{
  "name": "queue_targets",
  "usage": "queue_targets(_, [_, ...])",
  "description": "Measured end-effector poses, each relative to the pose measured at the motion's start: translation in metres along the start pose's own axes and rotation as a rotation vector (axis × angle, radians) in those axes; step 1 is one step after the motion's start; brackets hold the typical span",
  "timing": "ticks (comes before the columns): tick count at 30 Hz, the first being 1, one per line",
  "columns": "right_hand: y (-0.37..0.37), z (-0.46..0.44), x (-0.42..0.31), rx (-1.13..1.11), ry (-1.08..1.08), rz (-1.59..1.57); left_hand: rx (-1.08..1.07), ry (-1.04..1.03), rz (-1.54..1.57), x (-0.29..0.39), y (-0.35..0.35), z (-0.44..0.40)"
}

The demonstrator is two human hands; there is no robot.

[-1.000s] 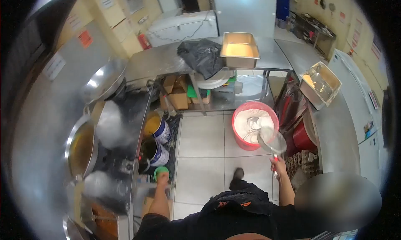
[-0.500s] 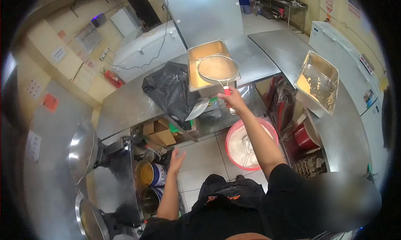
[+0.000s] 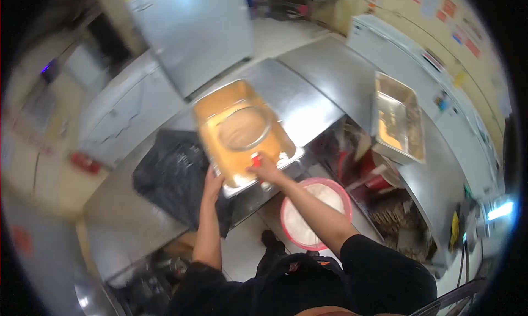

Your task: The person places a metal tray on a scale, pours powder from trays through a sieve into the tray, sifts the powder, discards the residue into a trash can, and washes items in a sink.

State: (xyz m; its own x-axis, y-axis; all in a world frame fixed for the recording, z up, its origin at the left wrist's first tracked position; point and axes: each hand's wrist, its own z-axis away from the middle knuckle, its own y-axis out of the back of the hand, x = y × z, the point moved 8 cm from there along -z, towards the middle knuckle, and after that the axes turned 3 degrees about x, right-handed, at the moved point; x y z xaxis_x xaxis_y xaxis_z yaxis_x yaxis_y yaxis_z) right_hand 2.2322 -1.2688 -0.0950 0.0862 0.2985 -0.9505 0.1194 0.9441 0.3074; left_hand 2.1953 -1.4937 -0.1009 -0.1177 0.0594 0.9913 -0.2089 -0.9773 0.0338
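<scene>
My right hand point(image 3: 267, 169) is closed round the red handle of a round mesh strainer point(image 3: 245, 129). The strainer lies over a deep rectangular metal pan point(image 3: 282, 118) holding an orange-yellow liquid. At the pan's near left side, my left hand point(image 3: 213, 185) grips its wall, slightly blurred, with some fingers hidden. Left of the pan, a crumpled black plastic bag point(image 3: 170, 176) lies on the steel counter. Below my right forearm, a pink basin point(image 3: 347, 201) of white powder stands on the floor.
A second metal pan point(image 3: 400, 118), with yellow residue inside, sits on the right-hand steel counter point(image 3: 434, 189). Under that counter are a red container point(image 3: 379, 170) and trays point(image 3: 399, 217). White chest freezers point(image 3: 379, 35) line the right wall. A tall steel cabinet point(image 3: 192, 30) stands beyond the counter.
My left hand has moved from open air up to the pan's side and taken hold. The strainer has come lower over the pan. My view has turned and moved closer to the counter.
</scene>
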Motion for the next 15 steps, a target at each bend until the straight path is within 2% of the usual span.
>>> queue_targets(1, [0.007, 0.009, -0.013, 0.057, 0.117, 0.176, 0.001, -0.004, 0.055, -0.002, -0.005, -0.001])
queue_targets(3, [0.023, 0.033, -0.039, -0.267, -0.049, 0.151, -0.015, 0.016, 0.154, 0.006, -0.015, 0.015])
queue_targets(4, [0.048, 0.047, -0.064, -0.275, -0.051, 0.271, 0.010, 0.046, 0.208, 0.009, -0.020, 0.022])
queue_targets(6, [0.104, 0.059, -0.059, -0.101, 0.063, 0.195, -0.038, 0.019, 0.221, 0.005, -0.019, 0.028])
queue_targets(8, [0.199, 0.058, -0.032, 0.069, -0.009, 0.174, -0.053, 0.056, 0.174, 0.003, -0.020, 0.035])
queue_targets(10, [0.322, 0.088, -0.032, 0.412, -0.055, 0.218, -0.027, 0.050, 0.120, 0.009, -0.020, 0.043])
queue_targets(11, [0.386, 0.107, -0.013, 0.580, -0.209, 0.269, -0.035, 0.050, 0.115, 0.010, -0.021, 0.047])
queue_targets(12, [0.451, 0.120, 0.022, 0.727, -0.204, 0.236, 0.058, 0.077, 0.105, 0.007, -0.015, 0.049])
queue_targets(13, [0.519, 0.138, 0.050, 0.918, -0.124, 0.397, 0.152, 0.103, 0.096, 0.006, -0.012, 0.043])
queue_targets(14, [0.569, 0.160, 0.054, 1.037, -0.180, 0.489, 0.155, 0.098, 0.090, 0.011, -0.013, 0.036])
queue_targets(15, [0.630, 0.175, 0.108, 1.079, -0.253, 0.496, 0.311, -0.095, -0.184, 0.032, -0.001, 0.030])
